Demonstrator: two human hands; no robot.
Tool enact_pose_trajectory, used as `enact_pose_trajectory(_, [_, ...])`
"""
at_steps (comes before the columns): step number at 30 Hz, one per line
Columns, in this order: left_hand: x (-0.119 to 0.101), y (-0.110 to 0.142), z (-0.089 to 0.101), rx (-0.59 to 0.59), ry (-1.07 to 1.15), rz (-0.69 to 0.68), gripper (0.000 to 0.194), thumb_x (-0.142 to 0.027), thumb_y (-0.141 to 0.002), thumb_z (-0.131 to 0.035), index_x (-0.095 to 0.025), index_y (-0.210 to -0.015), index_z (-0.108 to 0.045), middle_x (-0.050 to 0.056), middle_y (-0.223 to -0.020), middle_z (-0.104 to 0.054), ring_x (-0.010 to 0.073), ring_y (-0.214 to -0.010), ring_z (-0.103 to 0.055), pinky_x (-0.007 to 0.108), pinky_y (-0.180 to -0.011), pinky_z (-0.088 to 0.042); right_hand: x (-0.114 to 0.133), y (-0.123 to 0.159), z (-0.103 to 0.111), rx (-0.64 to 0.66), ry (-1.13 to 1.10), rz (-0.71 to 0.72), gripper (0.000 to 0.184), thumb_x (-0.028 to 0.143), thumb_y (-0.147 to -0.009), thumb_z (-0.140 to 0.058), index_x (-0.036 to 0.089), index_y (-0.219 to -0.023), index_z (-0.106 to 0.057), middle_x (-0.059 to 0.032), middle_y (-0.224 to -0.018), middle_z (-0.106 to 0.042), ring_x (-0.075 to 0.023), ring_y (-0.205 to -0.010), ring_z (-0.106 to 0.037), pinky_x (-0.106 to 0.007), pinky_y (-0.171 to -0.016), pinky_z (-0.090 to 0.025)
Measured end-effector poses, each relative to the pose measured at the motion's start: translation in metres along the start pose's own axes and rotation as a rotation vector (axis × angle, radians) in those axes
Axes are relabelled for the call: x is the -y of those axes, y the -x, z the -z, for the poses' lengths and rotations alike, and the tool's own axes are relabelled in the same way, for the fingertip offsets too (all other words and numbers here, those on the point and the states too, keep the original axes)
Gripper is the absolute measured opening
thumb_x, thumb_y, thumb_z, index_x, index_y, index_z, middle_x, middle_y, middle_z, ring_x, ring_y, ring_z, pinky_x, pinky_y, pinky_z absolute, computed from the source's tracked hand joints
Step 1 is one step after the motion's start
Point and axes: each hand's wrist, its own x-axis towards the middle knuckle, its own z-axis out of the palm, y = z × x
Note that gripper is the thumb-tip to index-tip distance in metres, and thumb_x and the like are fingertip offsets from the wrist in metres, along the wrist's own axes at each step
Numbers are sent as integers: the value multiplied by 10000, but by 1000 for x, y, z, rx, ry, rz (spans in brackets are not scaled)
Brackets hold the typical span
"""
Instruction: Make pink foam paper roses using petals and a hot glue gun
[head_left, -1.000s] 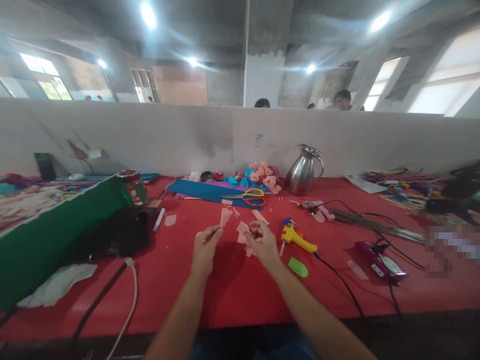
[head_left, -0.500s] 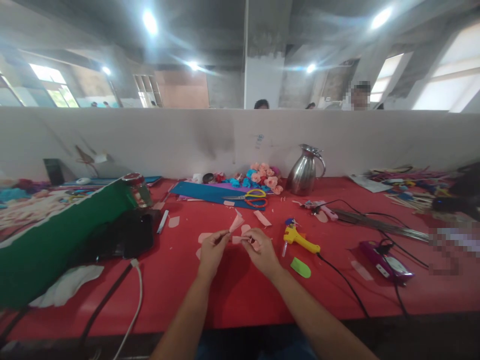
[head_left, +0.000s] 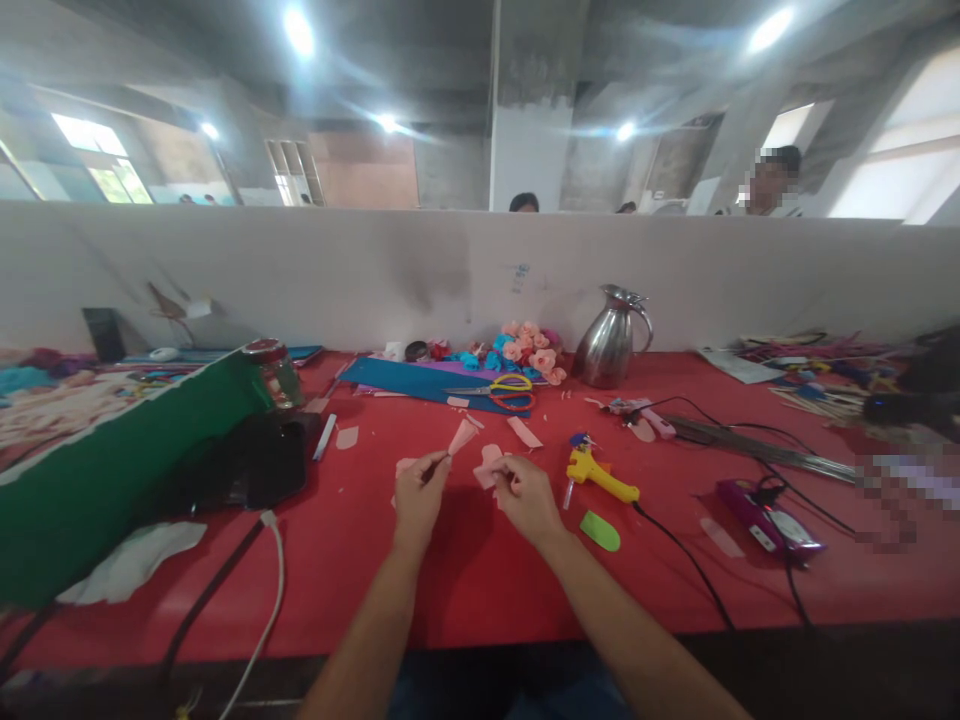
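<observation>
Near the middle of the red table, my left hand [head_left: 417,498] pinches the narrow lower end of a pink crepe paper cone [head_left: 462,436], which flares upward. To its right, my right hand [head_left: 527,497] is closed at the fingertips on a pink paper petal [head_left: 486,474]. That petal overlaps other pink pieces beneath, so its outline is partly hidden. A folded pink strip [head_left: 525,433] lies beyond my right hand. More flat pink pieces [head_left: 405,466] are partly covered by my left hand.
A yellow glue gun [head_left: 604,477] and a green piece [head_left: 600,531] lie right. Behind are scissors [head_left: 510,390] on blue paper [head_left: 405,380], paper roses [head_left: 529,350] and a steel jug [head_left: 604,340]. A green-sided box [head_left: 150,470] and a black object [head_left: 262,465] stand left; a purple power box [head_left: 772,525] sits right.
My left hand has moved slightly left and down with the pink cone. My right hand has shifted a little right, widening the gap between the hands. A person beyond the partition has moved right.
</observation>
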Motion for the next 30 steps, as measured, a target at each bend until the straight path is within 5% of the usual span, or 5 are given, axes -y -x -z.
enact_pose_trajectory(4, [9,-4,1,-84,7,16,289,-362,-666,-626,-155,-853,-700,46,-710,-677,176,-690,-614,290,-679,-473,-17,-8,7,-321,-26,-213,223,286,-788,-444,170,-860,-621,-51,-815,-632,-181,-745,-539,-281,-682,-407])
enact_pose_trajectory(7, [13,-5,1,-137,24,35,292,-354,-662,-627,-149,-858,-696,63,-776,-685,184,-751,-617,295,-712,-469,-26,-11,11,-378,-41,-260,244,331,-790,-429,166,-839,-603,-48,-793,-629,-183,-730,-532,-281,-668,-405])
enact_pose_trajectory(16, [0,-3,1,-198,168,155,287,-332,-631,-646,-139,-839,-683,39,-699,-665,148,-643,-588,251,-595,-453,-23,-13,8,12,149,-272,235,181,-727,-435,206,-809,-654,-24,-724,-651,-175,-668,-551,-263,-623,-388])
enact_pose_trajectory(21, [5,-4,2,-199,164,155,290,-332,-637,-647,-144,-856,-683,37,-714,-658,136,-635,-575,235,-574,-436,-15,-16,9,-115,502,-200,364,160,-711,-543,190,-1068,-602,-138,-1036,-598,-276,-939,-488,-364,-773,-346])
enact_pose_trajectory(30, [1,-3,2,-207,201,142,250,-320,-642,-639,-142,-814,-674,0,-635,-606,97,-558,-511,215,-559,-409,-7,-37,8,169,553,-209,216,126,-730,-524,253,-746,-697,-50,-851,-686,-270,-917,-512,-366,-725,-307])
